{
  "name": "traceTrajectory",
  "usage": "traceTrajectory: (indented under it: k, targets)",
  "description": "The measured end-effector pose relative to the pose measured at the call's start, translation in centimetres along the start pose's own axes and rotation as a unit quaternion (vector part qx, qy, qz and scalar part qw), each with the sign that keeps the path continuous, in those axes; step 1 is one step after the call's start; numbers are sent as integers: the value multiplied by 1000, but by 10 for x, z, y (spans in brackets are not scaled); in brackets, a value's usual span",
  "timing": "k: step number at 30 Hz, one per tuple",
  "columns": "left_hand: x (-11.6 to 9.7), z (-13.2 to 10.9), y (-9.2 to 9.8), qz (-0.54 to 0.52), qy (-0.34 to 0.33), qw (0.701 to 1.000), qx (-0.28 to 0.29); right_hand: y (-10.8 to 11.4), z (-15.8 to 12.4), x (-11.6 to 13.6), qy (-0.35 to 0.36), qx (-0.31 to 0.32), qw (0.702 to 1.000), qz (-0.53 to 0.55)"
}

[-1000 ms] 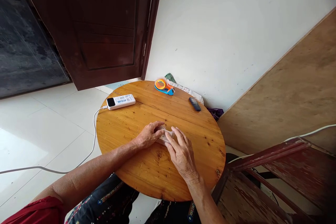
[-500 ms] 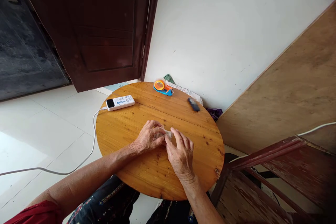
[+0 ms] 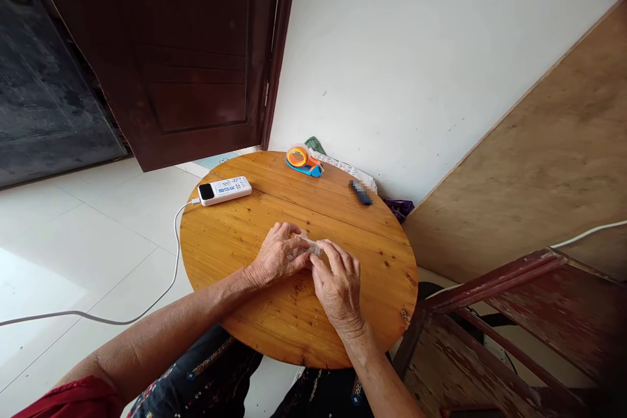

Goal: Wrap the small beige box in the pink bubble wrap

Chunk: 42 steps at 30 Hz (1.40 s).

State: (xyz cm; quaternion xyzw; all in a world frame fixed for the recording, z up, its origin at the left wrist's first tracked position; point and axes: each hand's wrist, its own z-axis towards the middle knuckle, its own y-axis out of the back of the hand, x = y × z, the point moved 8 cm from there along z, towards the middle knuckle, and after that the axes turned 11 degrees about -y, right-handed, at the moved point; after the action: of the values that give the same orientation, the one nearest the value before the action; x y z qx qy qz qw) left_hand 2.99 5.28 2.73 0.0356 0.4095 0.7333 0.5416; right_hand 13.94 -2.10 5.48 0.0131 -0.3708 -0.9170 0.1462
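Observation:
A small piece of clear, crinkled plastic (image 3: pixel 313 247) lies low over the middle of the round wooden table, between my two hands. From the left, my left hand (image 3: pixel 283 251) bends its fingers and thumb around the plastic, covering much of it. My right hand (image 3: pixel 339 279) has its thumb and forefinger at the plastic's right end, pinching it, with the other fingers curled alongside. What the plastic wraps, if anything, is hidden by the fingers.
On the wooden table (image 3: pixel 230 235) lie a white power bank (image 3: pixel 225 191) with a cable, an orange and blue tape dispenser (image 3: pixel 304 160), and a dark blurred object (image 3: pixel 360 192). A worn wooden frame (image 3: pixel 470 339) stands at the right, close to the table.
My right thumb and forefinger have closed in on the plastic's right end. My left hand has stayed nearly still. The view has shifted slightly.

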Motion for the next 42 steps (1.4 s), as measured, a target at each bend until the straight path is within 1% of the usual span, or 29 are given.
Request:
traceTrajectory:
  k: [4, 6, 10, 14, 16, 21, 23, 25, 27, 29, 31, 32, 34, 35, 36, 38, 40, 42]
  targets:
    - [3, 0, -2, -2, 12, 1000, 14, 6, 0, -15, -59, -12, 997, 43]
    - [4, 0, -2, -3, 16, 1000, 23, 8, 0, -20, -73, -10, 996, 53]
    - [4, 0, -1, 3, 21, 1000, 17, 3, -1, -17, -50, 27, 998, 29]
    - [1, 0, 1, 10, 13, 1000, 16, -1, 0, -4, 6, 32, 999, -14]
    - [0, 0, 0, 9, 14, 1000, 21, -4, 0, 0, 19, 41, 999, -22]
    - [3, 0, -1, -25, 31, 999, 26, -8, -2, 1, 9, 52, 998, -21]
    - [5, 0, -1, -53, 41, 997, 25, -7, -2, 2, 7, 55, 998, -1]
    - [8, -1, 1, -97, 57, 994, 12, -6, -1, -2, -7, 57, 998, 31]
    - [14, -1, 6, -154, 84, 984, -20, -1, 0, -12, -42, 37, 996, 65]
    - [27, -4, 14, -206, 141, 966, -69, 5, -1, -26, -90, -5, 991, 95]
    - [44, -11, 19, -241, 226, 937, -118, 8, -3, -41, -134, -41, 983, 119]
    - [53, -15, 20, -254, 269, 918, -140, 8, -4, -48, -154, -49, 979, 128]
    - [67, -24, 19, -281, 340, 881, -172, 6, -7, -59, -188, -54, 970, 143]
    - [71, -27, 18, -295, 364, 865, -181, 4, -8, -63, -204, -55, 966, 149]
    - [74, -30, 17, -306, 381, 852, -187, 3, -9, -68, -218, -56, 962, 153]
    - [77, -32, 15, -321, 394, 839, -192, 1, -11, -75, -236, -56, 957, 158]
    - [76, -31, 16, -325, 387, 841, -194, 0, -12, -79, -241, -57, 955, 162]
    - [74, -29, 16, -314, 374, 852, -187, -1, -12, -81, -238, -58, 955, 165]
